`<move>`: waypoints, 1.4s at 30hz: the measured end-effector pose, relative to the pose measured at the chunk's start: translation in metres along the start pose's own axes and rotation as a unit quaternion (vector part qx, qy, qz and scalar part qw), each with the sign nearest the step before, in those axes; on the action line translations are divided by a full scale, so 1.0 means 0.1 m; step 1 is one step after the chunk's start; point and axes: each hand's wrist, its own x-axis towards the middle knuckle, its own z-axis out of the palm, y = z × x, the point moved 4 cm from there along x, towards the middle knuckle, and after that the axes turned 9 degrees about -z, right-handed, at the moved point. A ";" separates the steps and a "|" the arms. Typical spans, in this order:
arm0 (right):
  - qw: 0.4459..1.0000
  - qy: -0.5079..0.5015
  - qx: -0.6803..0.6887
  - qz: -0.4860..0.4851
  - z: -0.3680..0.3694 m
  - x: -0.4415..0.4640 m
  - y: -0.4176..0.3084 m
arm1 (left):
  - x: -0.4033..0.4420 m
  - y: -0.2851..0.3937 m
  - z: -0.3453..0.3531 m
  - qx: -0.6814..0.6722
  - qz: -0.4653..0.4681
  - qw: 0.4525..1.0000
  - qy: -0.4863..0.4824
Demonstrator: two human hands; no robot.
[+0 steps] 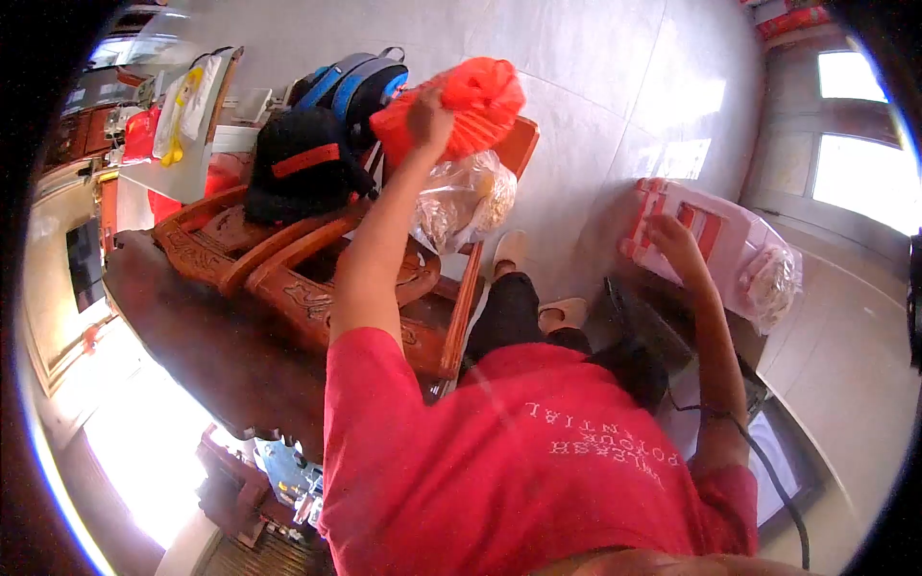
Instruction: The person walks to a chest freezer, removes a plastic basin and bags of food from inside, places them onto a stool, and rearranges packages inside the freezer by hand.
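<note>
My left hand (429, 122) is closed on a red plastic bag (475, 106), its fingers pressed into the gathered plastic. The bag is held above a carved wooden chair (317, 278). Just below it, a clear plastic bag (466, 202) with pale contents rests at the chair; what is inside is not clear. On the right, my right hand (675, 248) is over a pink box (740, 240) with red and white stripes on one side. Its fingers look stretched out, and I see nothing held in them. Whether they touch the box I cannot tell.
A black bag or cap with a red stripe (303, 163) and a blue-and-black backpack (360, 86) sit by the chair. Another clear bag (771, 286) lies against the pink box. A dark cable (773, 470) runs at lower right. Grey tiles (586, 86) cover the floor.
</note>
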 end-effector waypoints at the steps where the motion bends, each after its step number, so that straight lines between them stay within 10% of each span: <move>1: 0.999 0.013 -0.023 0.039 -0.05 -0.15 0.11 | 0.02 -0.17 -0.05 -0.002 0.008 0.999 0.033; 6: 0.985 0.034 -0.064 0.159 -0.28 -1.01 1.41 | -0.31 -0.91 0.14 0.134 -0.176 0.969 -0.108; 9: 0.984 0.000 -0.161 0.076 -0.36 -1.44 2.39 | -0.61 -1.77 0.50 0.134 -0.348 0.906 -0.199; 17: 0.966 0.079 -0.231 0.087 -0.16 -1.97 2.65 | -0.80 -1.07 0.11 0.155 -0.289 0.940 -0.091; 22: 0.930 0.222 -0.283 0.076 -0.20 -2.25 2.43 | -0.97 -0.07 0.16 0.229 -0.213 0.946 -0.085; 24: 0.881 0.355 -0.311 0.017 -0.18 -2.49 2.33 | -1.16 0.29 0.37 0.220 -0.029 0.974 -0.042; 27: 0.882 0.381 -0.249 0.119 -0.20 -2.95 2.47 | -1.51 0.81 0.75 0.180 0.060 0.963 -0.193; 34: 0.707 0.612 -0.208 0.287 0.26 -4.22 3.04 | -2.50 1.84 1.62 0.087 0.265 0.819 -0.502; 42: 0.612 0.611 -0.136 0.482 1.18 -5.20 4.05 | -3.73 3.55 1.96 -0.054 0.434 0.702 -0.562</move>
